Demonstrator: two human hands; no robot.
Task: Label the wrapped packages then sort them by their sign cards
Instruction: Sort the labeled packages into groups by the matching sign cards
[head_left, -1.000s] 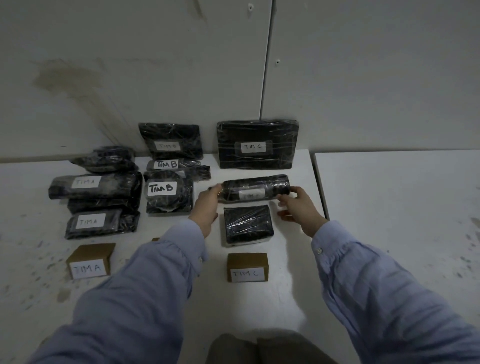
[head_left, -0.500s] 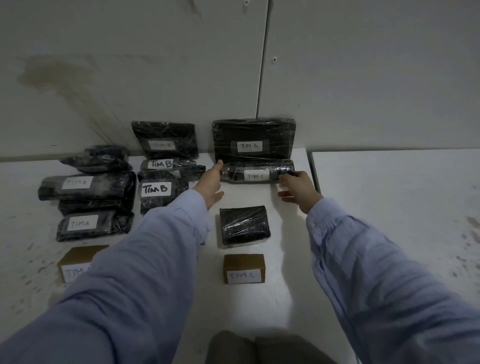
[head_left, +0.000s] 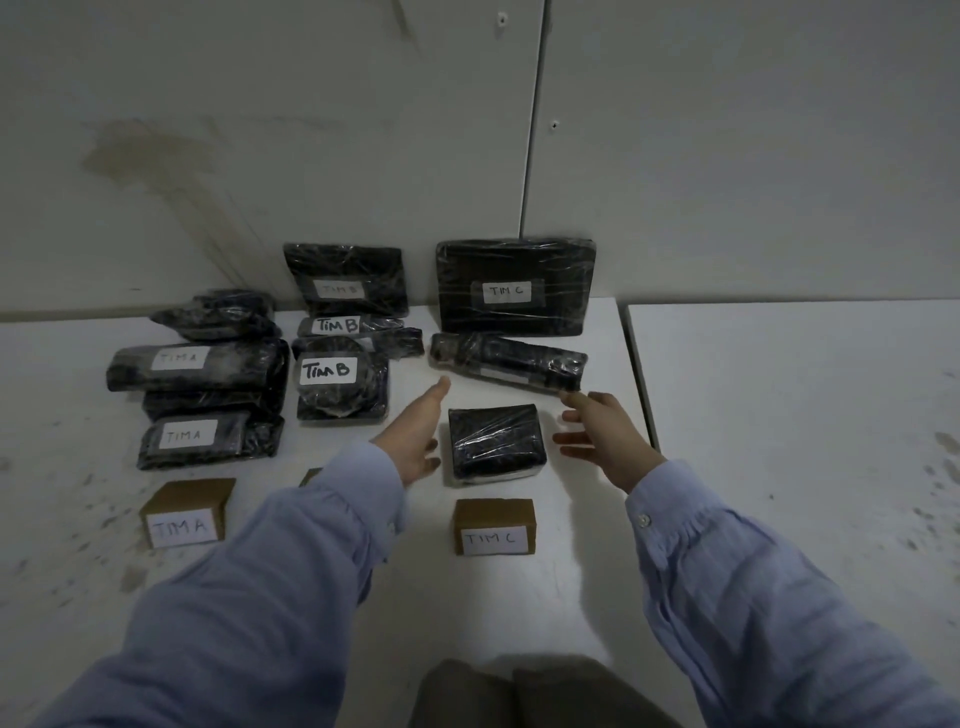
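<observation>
Cylindrical wrapped package (head_left: 508, 362) lies at frame centre on the desk (head_left: 519, 597), below the flat "TIM C" package (head_left: 514, 288); left hand (head_left: 415, 441) and right hand (head_left: 605, 436) flank it, each grip spread, empty.

The wrapped packages (head_left: 496, 441) at the frame's centre were black, sheathed in glossy, crinkled plastic film, with matt white paper labels (head_left: 328, 370). The sign cards (head_left: 493, 526) below them were matt brown cardboard with white paper fronts. The bench (head_left: 779, 415) was white, smooth, scuffed. The sleeves (head_left: 779, 613) were soft blue cloth.
</observation>
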